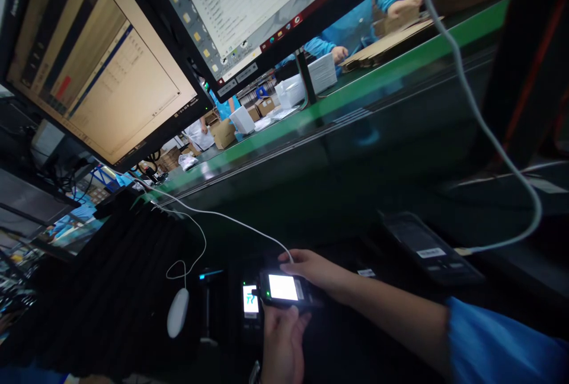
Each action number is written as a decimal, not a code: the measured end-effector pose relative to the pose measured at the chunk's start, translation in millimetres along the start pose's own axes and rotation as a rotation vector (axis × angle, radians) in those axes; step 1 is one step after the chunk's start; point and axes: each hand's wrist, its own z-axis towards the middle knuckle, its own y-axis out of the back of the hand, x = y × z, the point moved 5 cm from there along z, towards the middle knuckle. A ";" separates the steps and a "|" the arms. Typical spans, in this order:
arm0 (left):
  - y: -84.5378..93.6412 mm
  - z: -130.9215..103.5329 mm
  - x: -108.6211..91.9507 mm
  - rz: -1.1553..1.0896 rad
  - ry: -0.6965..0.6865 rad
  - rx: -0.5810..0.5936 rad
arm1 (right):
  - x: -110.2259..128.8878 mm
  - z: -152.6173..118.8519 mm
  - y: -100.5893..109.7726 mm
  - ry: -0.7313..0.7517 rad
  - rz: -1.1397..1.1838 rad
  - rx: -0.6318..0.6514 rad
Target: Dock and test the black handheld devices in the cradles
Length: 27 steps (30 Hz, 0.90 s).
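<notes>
Plastics, glass and card around your hands

The handset [284, 289] you hold looks like matt black plastic with a glossy lit screen; at 9 o'clock of it the mouse [178, 312] is smooth white plastic with a rubbery white cable [222, 215]. At 12 o'clock the conveyor edge [355, 90] shines glossy green, with rough brown cardboard [391, 43] beyond. Your sleeve [498, 342] is soft blue cloth.

Dim workbench [400, 153], 2 glowing monitors [102, 70]
</notes>
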 end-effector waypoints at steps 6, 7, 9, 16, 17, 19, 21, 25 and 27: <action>-0.9 -2.4 -2.8 0.008 0.017 0.025 | -1.5 1.2 0.7 0.006 0.030 -0.024; -1.2 -3.4 -3.6 0.014 0.022 0.031 | -1.7 1.3 0.7 0.010 0.051 -0.030; -1.2 -5.1 -4.6 0.008 0.017 0.037 | -1.7 1.5 -0.5 0.019 0.126 -0.021; -1.7 -3.4 -1.7 -0.046 0.104 0.134 | -0.5 10.1 5.5 0.117 0.262 -0.119; -2.2 -3.3 -1.4 -0.049 0.141 0.159 | -0.1 12.1 8.1 0.137 0.248 -0.144; -2.6 -3.6 -1.5 -0.068 0.208 0.183 | 2.0 15.4 13.3 0.184 0.210 -0.183; -2.1 -4.1 -1.9 -0.104 0.257 0.173 | 5.2 17.6 17.2 0.233 0.159 -0.199; -0.3 -4.2 -0.9 -0.159 0.295 0.149 | 9.4 19.8 17.9 0.300 0.055 -0.163; 0.3 -3.7 0.0 -0.157 0.295 0.161 | 9.2 20.2 16.8 0.317 0.004 -0.147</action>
